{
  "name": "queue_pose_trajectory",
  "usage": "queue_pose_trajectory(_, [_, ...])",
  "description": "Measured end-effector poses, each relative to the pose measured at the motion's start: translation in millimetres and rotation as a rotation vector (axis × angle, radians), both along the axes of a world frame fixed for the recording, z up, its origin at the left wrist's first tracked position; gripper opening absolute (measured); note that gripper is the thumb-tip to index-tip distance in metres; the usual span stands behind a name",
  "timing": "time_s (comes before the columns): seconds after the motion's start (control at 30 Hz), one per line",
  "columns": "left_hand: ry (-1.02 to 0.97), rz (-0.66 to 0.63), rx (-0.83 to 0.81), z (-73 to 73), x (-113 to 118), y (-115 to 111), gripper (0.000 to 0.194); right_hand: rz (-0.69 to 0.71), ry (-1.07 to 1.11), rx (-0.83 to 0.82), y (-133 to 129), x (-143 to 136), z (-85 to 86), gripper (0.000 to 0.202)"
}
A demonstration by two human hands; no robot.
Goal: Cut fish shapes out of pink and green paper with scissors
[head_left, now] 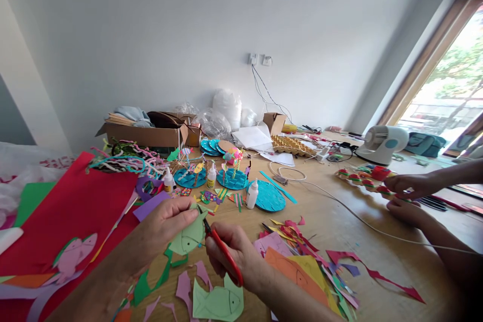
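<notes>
My left hand [177, 219] pinches a light green paper fish [187, 239] by its upper edge. My right hand [232, 246] is closed around red-handled scissors [225, 254], and their dark blades meet the paper near the fish's tail. Beneath my hands on the table lies another light green paper piece [219, 302] with a fish drawn on it. Pink offcuts [184, 287] and dark green scraps [153, 282] are scattered beside it. To the right of my right hand sit an orange sheet [298, 274] with a drawn fish and a pink sheet [272, 245].
Red sheets [86, 201] cover the left side. Glue bottles [252, 194] stand among blue discs [269, 196] with paper fish. A white cable [339, 206] crosses the table. At right, another person's hands [407, 191] work beside a white fan [383, 144]. Cardboard boxes [143, 135] line the wall.
</notes>
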State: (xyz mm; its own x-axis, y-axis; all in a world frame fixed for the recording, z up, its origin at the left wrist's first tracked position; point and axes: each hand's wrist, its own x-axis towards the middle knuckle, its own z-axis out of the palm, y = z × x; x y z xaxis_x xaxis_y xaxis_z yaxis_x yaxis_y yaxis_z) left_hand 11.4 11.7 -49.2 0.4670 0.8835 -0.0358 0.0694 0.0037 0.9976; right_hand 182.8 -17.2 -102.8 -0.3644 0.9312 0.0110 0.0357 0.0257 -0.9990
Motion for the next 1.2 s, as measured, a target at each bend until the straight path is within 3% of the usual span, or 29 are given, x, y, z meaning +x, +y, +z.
queue_pose_trajectory(0.43, [-0.011,-0.068,-0.059,-2.0,-4.9,4.0,0.034,0.009,0.003,-0.008,0.6,-0.1,-2.4,0.053])
queue_pose_trajectory(0.83, [0.156,-0.15,0.027,4.2,-10.4,5.2,0.031,0.018,-0.007,-0.007,-1.3,-1.8,-0.7,0.049])
queue_pose_trajectory(0.97, [0.292,-0.195,0.158,11.3,-25.4,10.2,0.036,0.098,0.023,-0.046,-0.1,0.2,-0.5,0.057])
queue_pose_trajectory(1.1, [0.269,-0.1,0.224,19.5,-42.8,12.8,0.035,0.204,0.085,-0.012,2.6,4.7,-2.9,0.061])
queue_pose_trajectory(1.2, [0.277,-0.071,0.263,22.6,-43.5,11.3,0.026,0.091,0.173,0.051,5.6,7.8,-3.7,0.055])
